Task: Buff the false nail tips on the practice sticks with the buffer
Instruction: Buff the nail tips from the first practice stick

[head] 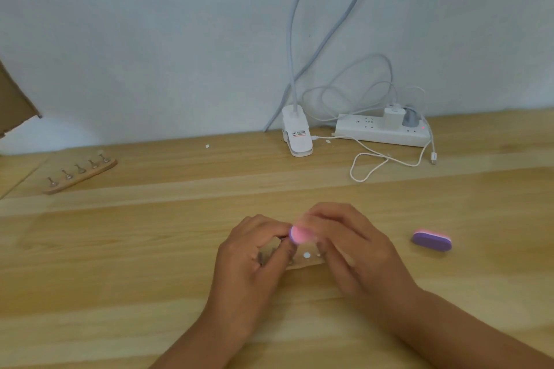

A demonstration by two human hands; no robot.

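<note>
- The right hand's fingertips (317,244) are bent down and close round a buffer (298,234), a small block with a rounded pink end. It is smeared by motion blur just below the centre of the frame.
- The left hand's fingers (277,234) curl in toward the thumb and pinch a thin dark practice stick (282,239) right against the buffer's left end. The nail tip on it is too blurred to make out.
- The left hand (251,252) has its back turned up, with the knuckles raised.
- The right hand (350,246) arches over from the right. Both forearms run off the bottom edge.
- Under the hands lies a pale wooden base (302,263), on which a small white oval nail tip (306,255) shows between the hands.
- To the right, well apart, a second buffer (431,240) rests on the table. It is oval, with a purple face over a pink layer.
- The table (150,249) is smooth light wood with long grain lines.
- At middle left is a curved wooden rack (79,175) with five small metal-looking sticks standing on it.
- At the back edge are a glossy white clip lamp (296,135), a white power strip (383,130) and a looping white cable (371,165).
</note>
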